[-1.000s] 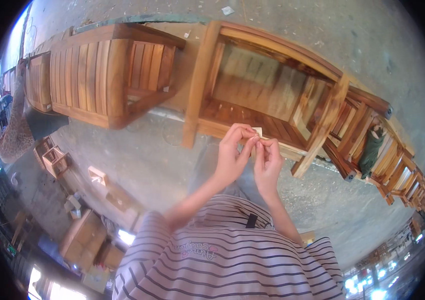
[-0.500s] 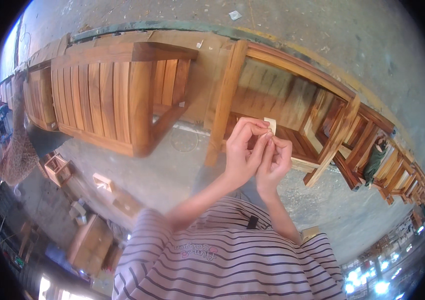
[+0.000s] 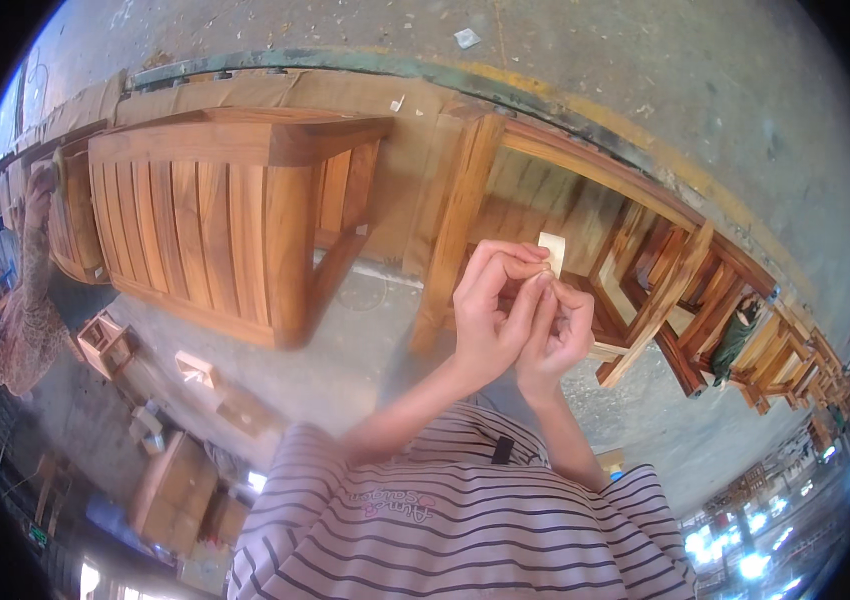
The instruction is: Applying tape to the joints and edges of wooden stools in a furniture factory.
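My left hand (image 3: 490, 318) and my right hand (image 3: 557, 340) are raised together in the middle of the head view, in front of my striped shirt (image 3: 445, 520). The fingertips of both hands pinch a small pale square piece (image 3: 551, 250), which sticks out just above them. I cannot tell what the piece is made of. Right behind the hands stands the leg of an open wooden chair frame (image 3: 460, 210).
A slatted wooden chair (image 3: 205, 220) stands at the left. A row of more wooden chairs (image 3: 735, 310) runs off to the right along a concrete floor (image 3: 645, 90). Small wooden boxes (image 3: 105, 342) lie lower left. Another person (image 3: 20, 300) is at the left edge.
The view has closed in on the chairs, which look larger now. Both hands stay pinched on the pale piece and sit slightly further right and lower in the picture.
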{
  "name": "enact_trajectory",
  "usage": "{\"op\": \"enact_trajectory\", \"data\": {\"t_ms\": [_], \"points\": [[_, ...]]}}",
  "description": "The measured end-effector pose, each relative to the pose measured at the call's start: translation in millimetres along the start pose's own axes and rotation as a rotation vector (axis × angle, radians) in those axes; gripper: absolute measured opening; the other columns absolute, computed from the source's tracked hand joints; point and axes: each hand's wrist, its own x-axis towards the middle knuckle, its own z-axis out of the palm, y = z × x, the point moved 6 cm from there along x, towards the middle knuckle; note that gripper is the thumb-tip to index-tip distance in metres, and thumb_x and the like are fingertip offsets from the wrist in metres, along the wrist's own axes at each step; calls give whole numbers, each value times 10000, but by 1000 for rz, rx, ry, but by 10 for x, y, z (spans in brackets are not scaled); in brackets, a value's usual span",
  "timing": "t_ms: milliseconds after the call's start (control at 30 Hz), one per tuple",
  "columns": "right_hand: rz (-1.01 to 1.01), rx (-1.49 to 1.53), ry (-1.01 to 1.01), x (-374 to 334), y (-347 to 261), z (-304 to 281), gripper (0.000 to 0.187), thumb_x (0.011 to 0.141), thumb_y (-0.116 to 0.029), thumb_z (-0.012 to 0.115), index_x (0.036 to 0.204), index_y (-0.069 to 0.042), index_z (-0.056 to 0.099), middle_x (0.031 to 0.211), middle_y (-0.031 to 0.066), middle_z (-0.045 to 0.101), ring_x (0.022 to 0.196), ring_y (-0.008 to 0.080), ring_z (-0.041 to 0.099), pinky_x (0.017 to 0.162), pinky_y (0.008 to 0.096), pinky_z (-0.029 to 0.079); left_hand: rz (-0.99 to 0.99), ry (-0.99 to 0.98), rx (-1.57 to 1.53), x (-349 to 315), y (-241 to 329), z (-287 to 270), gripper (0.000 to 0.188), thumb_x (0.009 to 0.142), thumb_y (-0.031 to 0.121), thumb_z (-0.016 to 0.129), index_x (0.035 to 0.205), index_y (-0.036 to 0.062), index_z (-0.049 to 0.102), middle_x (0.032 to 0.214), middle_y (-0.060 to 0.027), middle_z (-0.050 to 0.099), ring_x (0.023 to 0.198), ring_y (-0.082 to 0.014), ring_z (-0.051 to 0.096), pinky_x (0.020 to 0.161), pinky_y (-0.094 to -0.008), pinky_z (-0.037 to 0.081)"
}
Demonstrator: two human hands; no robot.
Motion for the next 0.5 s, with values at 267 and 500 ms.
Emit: {"op": "enact_trajectory", "data": {"t_ms": [267,500], "points": [[-3,29,-42,111,-34,77,93,951,27,521,1041,49,514,933,147,622,807,124,607,691,235,494,-34,11,-41,127,-38,-2,53,840,-93,584,844,-40,579,1004,-139,561,983,-241,632,798,-311,504],[-24,8,34,194,4,98,90,942,29,540,1031,46,538,920,120,623,786,98,599,661,214,488,-32,-4,-30,244,-71,34,62,837,-103,575,849,-43,586,994,-136,556,991,-248,628,814,-318,504]]}}
